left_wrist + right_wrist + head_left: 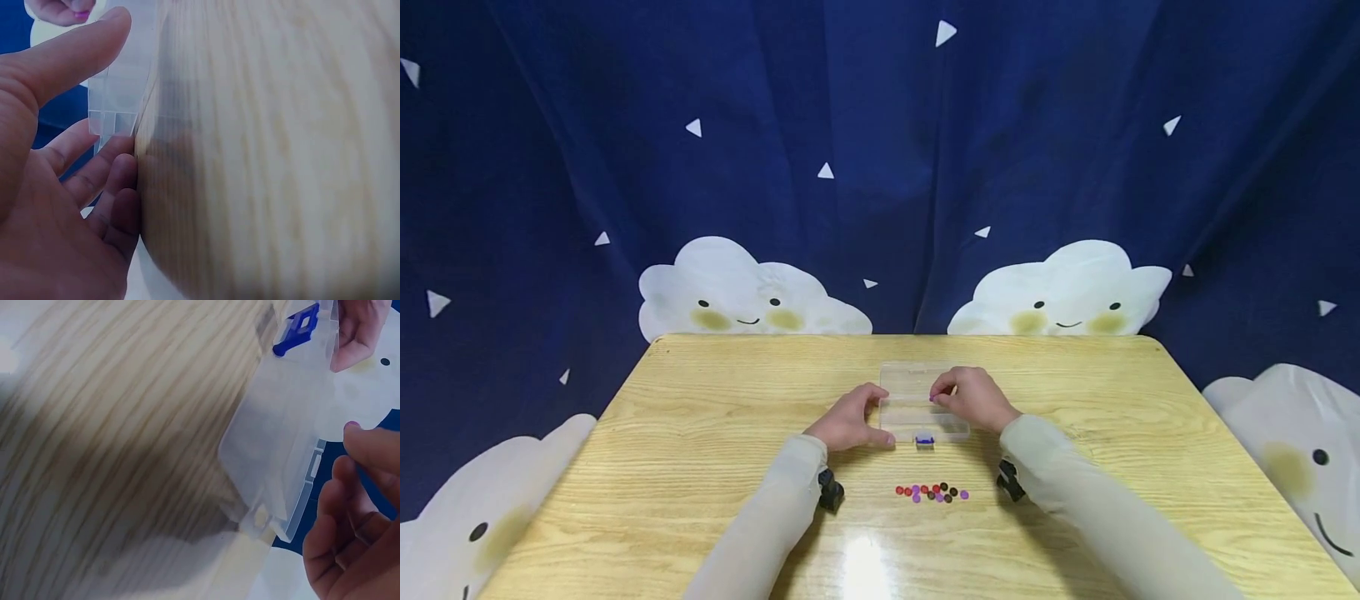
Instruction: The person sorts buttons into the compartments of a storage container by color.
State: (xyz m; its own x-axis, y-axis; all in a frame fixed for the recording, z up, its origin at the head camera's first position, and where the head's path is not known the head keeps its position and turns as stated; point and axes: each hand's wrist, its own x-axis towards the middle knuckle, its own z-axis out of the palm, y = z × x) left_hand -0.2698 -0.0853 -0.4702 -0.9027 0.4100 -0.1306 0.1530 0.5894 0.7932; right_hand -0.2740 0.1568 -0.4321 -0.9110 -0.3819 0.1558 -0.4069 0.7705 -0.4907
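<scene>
A clear plastic box [917, 425] with a blue latch [924, 440] stands on the table, its lid [906, 379] swung open toward the back. My left hand [850, 419] holds the box at its left end, thumb by the front corner and fingers by the rear one. Over the right part of the box, my right hand [977, 398] pinches a small purple bead [932, 397] between thumb and forefinger. That bead [352, 424] shows only as a pink-purple edge at the fingertip in the right wrist view.
Several small red, purple and dark brown beads [936, 490] lie in a loose cluster on the wooden table [700, 467], nearer to me than the box. A dark blue curtain [880, 167] with white cloud shapes hangs behind the table's far edge.
</scene>
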